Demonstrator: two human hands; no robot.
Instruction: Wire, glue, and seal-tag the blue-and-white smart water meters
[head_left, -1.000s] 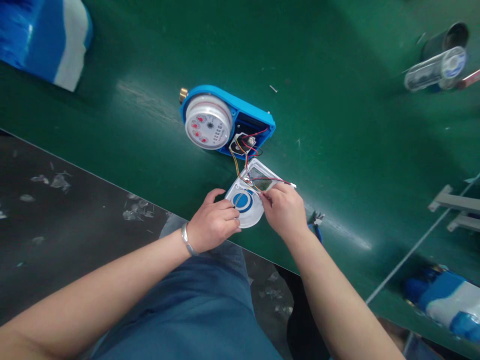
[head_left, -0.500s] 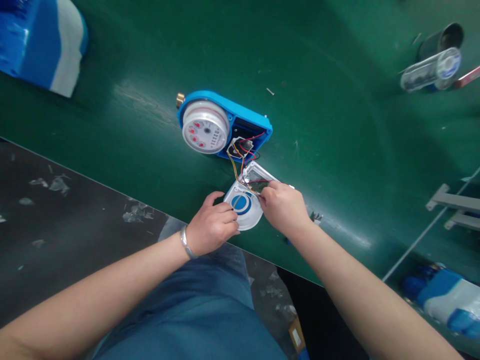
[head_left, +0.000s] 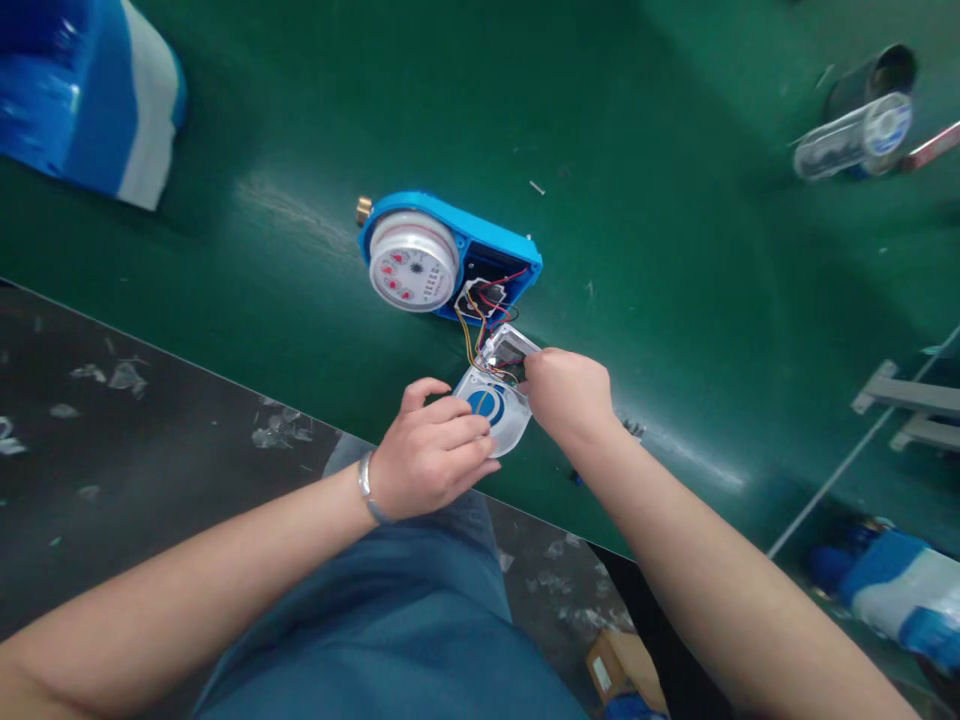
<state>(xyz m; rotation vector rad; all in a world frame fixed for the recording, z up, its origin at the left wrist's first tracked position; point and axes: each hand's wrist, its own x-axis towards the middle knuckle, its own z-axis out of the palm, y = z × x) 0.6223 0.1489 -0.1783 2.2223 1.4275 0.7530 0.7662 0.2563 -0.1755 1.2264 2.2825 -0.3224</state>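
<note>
A water meter (head_left: 414,264) in a blue housing (head_left: 480,232) lies on the green table, its dial facing up. Thin coloured wires (head_left: 472,340) run from its open compartment to a white plastic cover (head_left: 511,428), which lies inside-up near the table edge. The cover has a blue round part with a pale ring (head_left: 487,402) and a circuit board area at its far end. My left hand (head_left: 435,445) grips the cover's left side, fingers over the rim. My right hand (head_left: 566,395) is closed at the cover's right edge by the board and wires; its fingertips are hidden.
A blue and white covered object (head_left: 105,110) stands at the far left, a similar one (head_left: 900,590) at the lower right. A clear cylinder (head_left: 851,140) and a dark cup lie far right. Grey metal bars (head_left: 915,395) jut in. A small screw-like piece (head_left: 537,187) lies beyond the meter.
My left hand has slid slightly right, farther over the cover. My right hand has moved a little away from me along the cover's edge. The meter stays in place.
</note>
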